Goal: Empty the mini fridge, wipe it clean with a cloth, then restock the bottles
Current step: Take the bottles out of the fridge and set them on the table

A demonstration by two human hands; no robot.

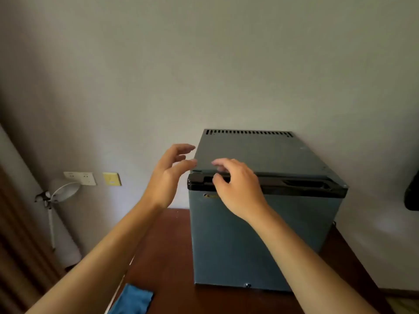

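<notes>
A grey-blue mini fridge (pixel 260 241) stands on a dark wooden table (pixel 167 257), door closed, with a black handle strip (pixel 294 185) along the door's top edge. My right hand (pixel 235 189) hovers over the left part of that strip, fingers loosely curled and holding nothing. My left hand (pixel 169 175) is beside the fridge's top left corner, fingers spread and relaxed, its fingertips near the edge. A blue cloth (pixel 133 300) lies on the table at the bottom left. No bottles are in view.
A white wall stands close behind the fridge. On the left are wall sockets (pixel 80 177), a yellow plate (pixel 112 179), a white desk lamp (pixel 61 193) and a brown curtain (pixel 15 257). A dark object (pixel 412 193) shows at the right edge.
</notes>
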